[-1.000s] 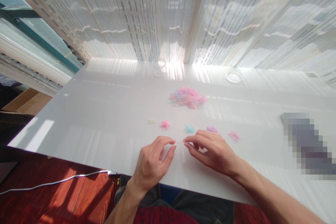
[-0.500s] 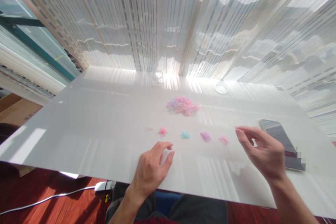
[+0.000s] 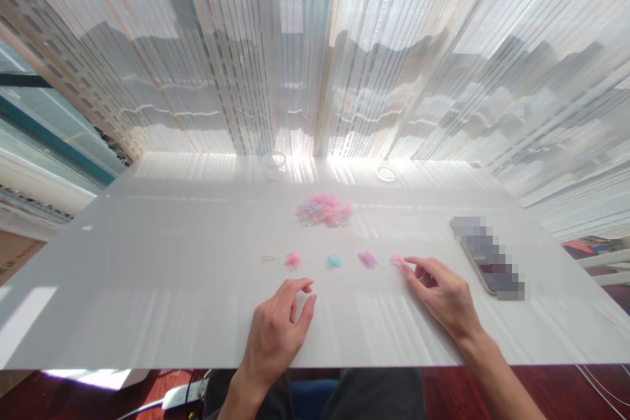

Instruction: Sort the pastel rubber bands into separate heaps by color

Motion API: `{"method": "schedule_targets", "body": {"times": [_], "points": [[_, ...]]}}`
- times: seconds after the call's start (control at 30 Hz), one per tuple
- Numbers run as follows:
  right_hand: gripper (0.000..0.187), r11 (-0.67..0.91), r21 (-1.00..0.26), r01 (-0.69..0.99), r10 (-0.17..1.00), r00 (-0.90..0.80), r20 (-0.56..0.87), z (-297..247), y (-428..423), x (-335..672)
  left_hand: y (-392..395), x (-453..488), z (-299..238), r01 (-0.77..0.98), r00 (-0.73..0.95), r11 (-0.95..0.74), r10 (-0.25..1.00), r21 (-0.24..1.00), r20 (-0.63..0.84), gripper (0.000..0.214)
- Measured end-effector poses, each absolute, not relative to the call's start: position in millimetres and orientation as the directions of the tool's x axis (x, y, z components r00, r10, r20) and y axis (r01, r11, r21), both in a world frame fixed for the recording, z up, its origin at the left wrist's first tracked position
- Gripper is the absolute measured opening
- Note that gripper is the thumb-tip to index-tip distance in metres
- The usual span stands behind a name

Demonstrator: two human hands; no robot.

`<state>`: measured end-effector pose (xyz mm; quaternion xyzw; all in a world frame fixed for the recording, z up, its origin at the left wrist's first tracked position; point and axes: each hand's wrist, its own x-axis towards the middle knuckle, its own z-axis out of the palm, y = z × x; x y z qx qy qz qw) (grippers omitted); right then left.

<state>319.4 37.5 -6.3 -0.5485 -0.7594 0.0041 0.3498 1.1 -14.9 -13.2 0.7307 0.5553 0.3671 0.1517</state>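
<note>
The landmark is the mixed heap (image 3: 325,211), a loose pile of thin strands in pink, blue and other pale tints, lying on the white counter (image 3: 197,315). Five small clumps lie in a rough row on the near side of the heap, well apart from it. From left to right: the yellow clump (image 3: 268,258), sparse and left of the heap; the red clump (image 3: 292,260), near the heap's left end; the blue clump (image 3: 333,261), almost straight in front of the heap; the purple clump (image 3: 367,259), off its right end; and the pink clump (image 3: 396,261), farthest right of it.

Hands: the right hand (image 3: 445,295) is to the right of the heap and nearer the person, thumb and forefinger brought close together at the edge of the pink clump. Whether a strand is pinched there cannot be determined. The left hand (image 3: 278,321) is nearer the person than the heap and left of it, thumb and forefinger curved with a narrow gap; nothing is seen between them.

Beyond the heap, to its left, is a clear jar (image 3: 275,167); beyond it to the right, a round lid (image 3: 386,174). A phone (image 3: 475,252), partly pixelated, lies right of the heap.
</note>
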Motion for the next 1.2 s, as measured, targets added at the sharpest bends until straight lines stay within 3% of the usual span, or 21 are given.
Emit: {"method": "schedule_targets", "body": {"times": [0.27,0.4,0.5,0.67,0.8,0.9,1.1,1.2], "points": [[0.016,0.389,-0.384,0.838,0.783,-0.081,0.617,-4.4,35.1,316.5,-13.9,0.5,-15.2,0.684,0.129,-0.358,0.917,0.635,0.378,0.015],[0.014,0.511,-0.365,0.778,0.73,-0.169,0.662,4.0,38.3,299.1,-13.7,1.8,-12.7,0.604,0.131,-0.34,0.935,0.721,0.331,0.014],[0.018,0.6,-0.392,0.697,0.708,-0.234,0.667,20.3,53.1,276.2,-9.1,-2.7,4.2,0.5,0.256,-0.377,0.924,0.78,0.283,0.014],[0.025,0.563,-0.564,0.604,0.76,-0.109,0.641,53.0,101.0,241.7,32.1,-20.9,60.2,0.533,0.489,-0.548,0.821,0.645,0.294,0.017],[0.029,0.448,-0.642,0.622,0.885,-0.204,0.419,65.2,148.5,233.0,96.2,-29.9,88.2,0.717,0.507,-0.516,0.847,0.468,0.157,0.022],[0.029,0.336,-0.546,0.767,0.941,-0.3,0.157,63.9,179.4,233.0,142.2,-29.3,88.2,0.814,0.521,-0.5,0.853,0.295,0.007,0.036],[0.044,0.371,-0.464,0.805,0.897,-0.44,-0.046,50.2,207.8,219.5,187.6,-13.8,70.5,0.83,0.55,-0.53,0.831,0.174,-0.088,0.041],[0.029,0.397,-0.448,0.801,0.882,-0.468,-0.057,46.8,210.9,209.8,192.3,-6.3,64.4,0.836,0.545,-0.528,0.832,0.152,-0.105,0.035]]}}
